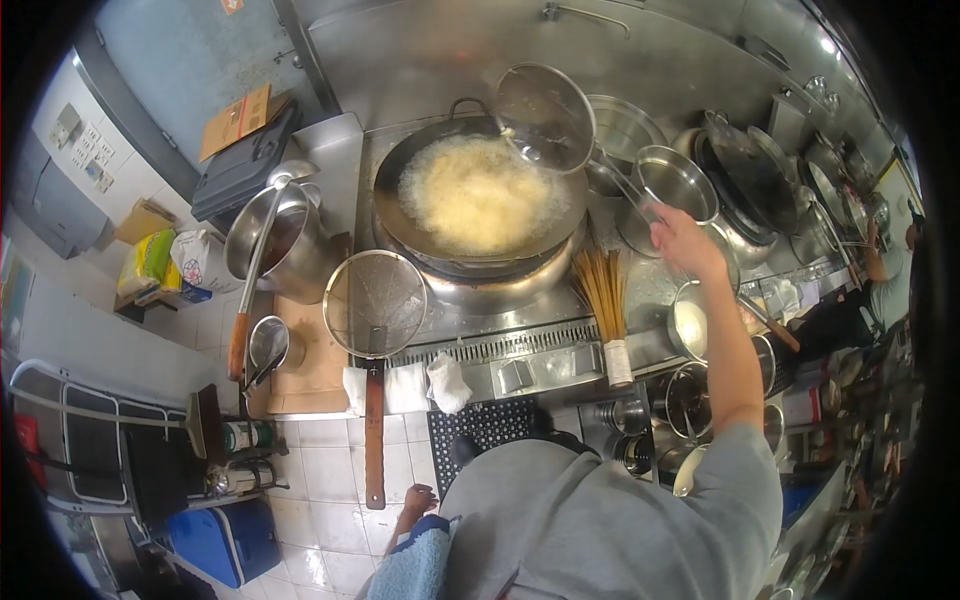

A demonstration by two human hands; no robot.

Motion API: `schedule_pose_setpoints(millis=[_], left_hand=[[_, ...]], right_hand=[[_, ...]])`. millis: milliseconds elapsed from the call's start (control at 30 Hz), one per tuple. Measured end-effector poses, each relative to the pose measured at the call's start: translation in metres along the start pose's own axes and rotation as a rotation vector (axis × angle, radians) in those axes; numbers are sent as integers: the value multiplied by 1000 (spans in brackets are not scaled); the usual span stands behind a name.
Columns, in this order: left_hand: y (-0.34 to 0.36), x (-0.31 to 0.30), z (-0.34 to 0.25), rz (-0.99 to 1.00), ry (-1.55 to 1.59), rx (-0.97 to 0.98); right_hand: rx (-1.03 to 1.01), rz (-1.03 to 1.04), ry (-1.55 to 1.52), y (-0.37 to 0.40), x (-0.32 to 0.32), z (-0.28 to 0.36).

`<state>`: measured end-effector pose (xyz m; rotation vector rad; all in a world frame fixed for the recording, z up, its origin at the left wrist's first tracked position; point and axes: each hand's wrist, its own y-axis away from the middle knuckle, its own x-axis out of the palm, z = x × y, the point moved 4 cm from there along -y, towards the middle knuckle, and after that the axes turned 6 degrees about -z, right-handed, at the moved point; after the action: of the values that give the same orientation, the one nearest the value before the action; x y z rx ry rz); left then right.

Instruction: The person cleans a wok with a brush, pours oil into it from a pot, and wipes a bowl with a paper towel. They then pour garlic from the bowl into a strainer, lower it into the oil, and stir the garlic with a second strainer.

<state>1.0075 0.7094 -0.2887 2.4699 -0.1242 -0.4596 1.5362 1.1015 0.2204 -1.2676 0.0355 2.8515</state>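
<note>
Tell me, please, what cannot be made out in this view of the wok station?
1. Head view: what fries in the wok; foam covers it.
2. Head view: the right hand's fingers on the ladle handle; the hand's back hides them.
3. Head view: whether the left hand holds anything; too small, low by the towel.
4. Head view: pots at the right edge; lens blur and the dark rim.

Bright, even overhead light fills the kitchen. Glare streaks the steel backsplash (480, 50) and glints at the top right. Strong fisheye bending, black vignetted corners, softer detail towards the edges.
</note>
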Motion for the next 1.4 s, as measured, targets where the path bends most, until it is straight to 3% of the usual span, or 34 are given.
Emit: schedule_pose_setpoints(millis=[67,133,167,367,433,467,533,567,733,800,867,1033,1100,1200,1400], left_hand=[[6,1,-7,-34,-24,-147],[7,2,-11,-29,-35,-119],[2,1,-2,-5,-36,-2],[-3,-1,-15,-40,-56,142],[0,2,-11,-70,4,56],[7,3,-22,-101,39,-96],[13,5,-31,-94,15,-114],[4,9,-9,-57,-45,21],[3,16,5,1,-235,149],[3,17,2,35,-445,421],[2,17,1,-9,-333,162],[-4,8,-5,-5,-16,44],[-5,7,-7,-2,306,-255],[1,4,-20,-110,369,-370],[4,3,-23,-48,15,-204]], right_hand=[[-27,-47,55,-16,0,-10],[-28,-42,-40,-36,12,-29],[-28,-40,-88,-44,18,-36],[147,306,-473,-67,67,-38],[159,385,-512,-70,82,-38],[167,424,-531,-70,87,-36],[178,467,-551,-63,92,-25],[190,486,-578,-61,95,-23],[190,566,-637,-41,100,-3],[166,606,-629,-33,99,2],[127,623,-602,-25,97,4],[97,575,-483,6,79,21],[74,569,-445,17,70,28],[66,518,-398,31,56,37],[3,427,-148,52,35,50]])
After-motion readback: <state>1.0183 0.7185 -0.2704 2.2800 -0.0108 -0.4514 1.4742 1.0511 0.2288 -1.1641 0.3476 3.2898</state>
